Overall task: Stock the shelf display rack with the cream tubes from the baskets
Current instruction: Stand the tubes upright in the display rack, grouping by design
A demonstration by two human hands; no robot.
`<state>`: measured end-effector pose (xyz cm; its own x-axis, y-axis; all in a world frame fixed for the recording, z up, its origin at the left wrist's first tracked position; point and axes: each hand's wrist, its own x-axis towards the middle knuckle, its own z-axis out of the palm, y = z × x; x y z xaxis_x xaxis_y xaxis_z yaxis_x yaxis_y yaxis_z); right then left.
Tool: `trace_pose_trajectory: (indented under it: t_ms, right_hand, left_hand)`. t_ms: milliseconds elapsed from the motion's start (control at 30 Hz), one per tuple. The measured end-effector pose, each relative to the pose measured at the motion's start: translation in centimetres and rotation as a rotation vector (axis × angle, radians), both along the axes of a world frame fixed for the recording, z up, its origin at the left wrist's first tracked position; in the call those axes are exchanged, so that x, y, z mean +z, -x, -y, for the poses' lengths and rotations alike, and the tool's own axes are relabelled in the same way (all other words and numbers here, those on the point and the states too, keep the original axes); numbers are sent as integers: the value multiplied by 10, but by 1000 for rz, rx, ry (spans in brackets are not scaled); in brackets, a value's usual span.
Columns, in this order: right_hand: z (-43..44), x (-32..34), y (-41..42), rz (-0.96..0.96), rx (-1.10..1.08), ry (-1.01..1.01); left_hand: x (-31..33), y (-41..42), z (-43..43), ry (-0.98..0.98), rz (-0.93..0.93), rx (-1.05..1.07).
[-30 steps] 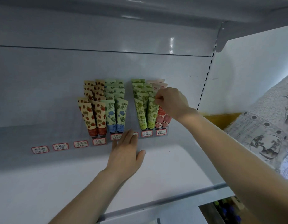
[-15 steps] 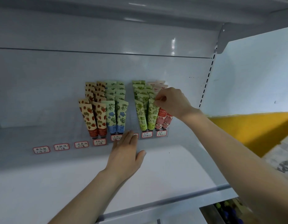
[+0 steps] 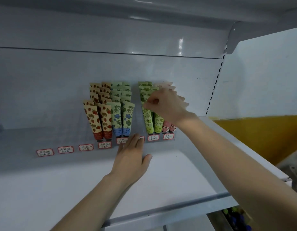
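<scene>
A clear display rack (image 3: pixel 74 140) stands at the back of the white shelf (image 3: pixel 177 172). Its slots hold strawberry-print tubes (image 3: pixel 96 119), blue-flower tubes (image 3: pixel 122 117), green tubes (image 3: pixel 148 120) and pink tubes (image 3: pixel 169 127). My right hand (image 3: pixel 164 104) is over the green and pink rows, its fingers pinching the top edge of a green tube. My left hand (image 3: pixel 132 157) lies flat, fingers straight, against the rack's front edge below the blue tubes. No basket is clearly in view.
Red-bordered labels (image 3: pixel 66 149) mark the rack's left slots, which hold no tubes. Another shelf hangs overhead. A slotted upright (image 3: pixel 214 90) runs down the right side, with a yellow wall band (image 3: pixel 254 135) beyond it. Coloured items (image 3: pixel 236 219) show below the shelf edge.
My right hand has shifted slightly left, from the pink row toward the green tubes. The patterned fabric at right has dropped mostly out of view. The left hand has not moved.
</scene>
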<state>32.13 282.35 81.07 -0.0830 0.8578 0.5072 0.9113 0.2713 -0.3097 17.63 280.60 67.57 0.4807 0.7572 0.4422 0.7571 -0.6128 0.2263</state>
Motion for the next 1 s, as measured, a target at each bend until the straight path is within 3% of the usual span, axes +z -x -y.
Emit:
trace_pose_trajectory:
  t_ms: [467,733,1000]
  right_hand:
    - [0,5,-10,135,-131,74]
    - [3,5,-13,56,-96,72]
    - [5,-3,-17,22,-16,-95]
  left_hand:
    - [-2,0,-2,-62,-53,33]
    - [1,-1,2,-10,-19,21]
    - [8,-1,5,-125,-41,25]
